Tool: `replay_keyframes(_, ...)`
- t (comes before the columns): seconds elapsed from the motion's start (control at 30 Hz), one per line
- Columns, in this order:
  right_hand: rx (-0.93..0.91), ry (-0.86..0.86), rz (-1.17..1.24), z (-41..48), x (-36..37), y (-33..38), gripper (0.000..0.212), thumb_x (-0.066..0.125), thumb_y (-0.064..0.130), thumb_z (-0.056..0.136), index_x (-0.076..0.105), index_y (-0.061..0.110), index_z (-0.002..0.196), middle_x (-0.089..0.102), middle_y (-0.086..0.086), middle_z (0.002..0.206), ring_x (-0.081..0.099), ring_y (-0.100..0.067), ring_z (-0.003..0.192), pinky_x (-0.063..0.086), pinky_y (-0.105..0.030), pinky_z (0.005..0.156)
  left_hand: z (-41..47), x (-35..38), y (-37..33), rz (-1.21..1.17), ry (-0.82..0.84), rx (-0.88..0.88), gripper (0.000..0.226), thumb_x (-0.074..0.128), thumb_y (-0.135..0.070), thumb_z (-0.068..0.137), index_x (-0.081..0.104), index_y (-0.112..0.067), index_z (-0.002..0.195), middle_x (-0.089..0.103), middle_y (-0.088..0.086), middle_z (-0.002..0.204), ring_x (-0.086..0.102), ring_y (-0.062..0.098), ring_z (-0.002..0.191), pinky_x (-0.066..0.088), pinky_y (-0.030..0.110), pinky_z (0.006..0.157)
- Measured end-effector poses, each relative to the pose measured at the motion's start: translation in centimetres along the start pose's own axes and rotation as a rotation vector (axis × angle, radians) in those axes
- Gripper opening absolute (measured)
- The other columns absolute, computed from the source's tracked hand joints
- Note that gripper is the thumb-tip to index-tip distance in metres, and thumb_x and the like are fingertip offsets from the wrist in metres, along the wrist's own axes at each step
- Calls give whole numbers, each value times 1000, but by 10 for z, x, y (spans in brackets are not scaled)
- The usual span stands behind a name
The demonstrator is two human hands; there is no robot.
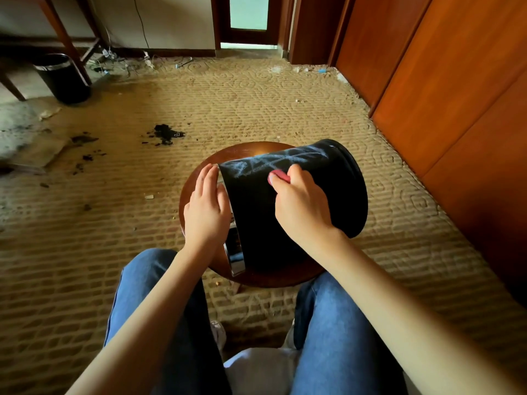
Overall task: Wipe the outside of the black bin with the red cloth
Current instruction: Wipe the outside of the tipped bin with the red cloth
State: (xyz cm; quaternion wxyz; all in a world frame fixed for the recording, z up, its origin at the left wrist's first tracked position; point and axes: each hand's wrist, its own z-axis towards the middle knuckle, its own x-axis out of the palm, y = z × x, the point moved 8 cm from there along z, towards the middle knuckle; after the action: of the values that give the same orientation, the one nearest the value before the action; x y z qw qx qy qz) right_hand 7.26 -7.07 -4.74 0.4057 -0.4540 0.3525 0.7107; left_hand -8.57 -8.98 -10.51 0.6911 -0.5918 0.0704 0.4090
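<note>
— Fingers [282,189] of our right hand [299,206] are curling round the red cloth [281,175], pressing it onto the upper side of the black bin [328,192], which is lying on its side on the round desk [245,151].

— And our left hand [204,206] is resting flat, fingers straight, against the chrome rim [235,256], gripping nothing.

— We are judging a roll to be the risk: the bin is round, and a hard stroke could send it off the desk, since a flat palm is only bracing it.

— Agreed. The pale streaks may also be smearing rather than lifting.

— Around us, a second bin [64,78] is standing by the far wall, dark crumbs [165,134] are littering the carpet [256,104], and our knees [336,323] are crowding the desk's near side.
</note>
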Motion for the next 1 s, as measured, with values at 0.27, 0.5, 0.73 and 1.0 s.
replay_keyframes(0.27,-21,-73,19,-34,-1,-17,37,70,-1,75,69,6,111,53,-14,80,55,-33,63,29,-26,49,17,2,1,72,49,-27,54,25,-36,95,41,-16,142,36,-2,152,37,20,136,33,48,109)
replay_keyframes(0.5,38,19,-14,16,-1,-14,30,53,5,87,64,7,115,51,-17,105,53,-37,92,35,-34,67,2,0,-2,55,28,0,57,24,-36,92,39,-18,144,34,-4,153,37,17,137,34,47,109)
replay_keyframes(0.73,-24,-80,-10,-31,-5,-20,34,68,-3,73,70,3,106,53,-15,76,53,-34,59,32,-29,52,6,2,1,-54,-13,-37,45,32,-26,100,41,-14,142,37,-1,151,37,18,137,33,47,110)
replay_keyframes(1.0,7,-5,-83,0,-3,-5,30,68,3,74,68,6,104,56,-15,90,57,-35,73,36,-32,58,13,1,5,8,-5,-71,42,33,-25,101,42,-21,142,36,-8,151,35,13,137,29,44,109)
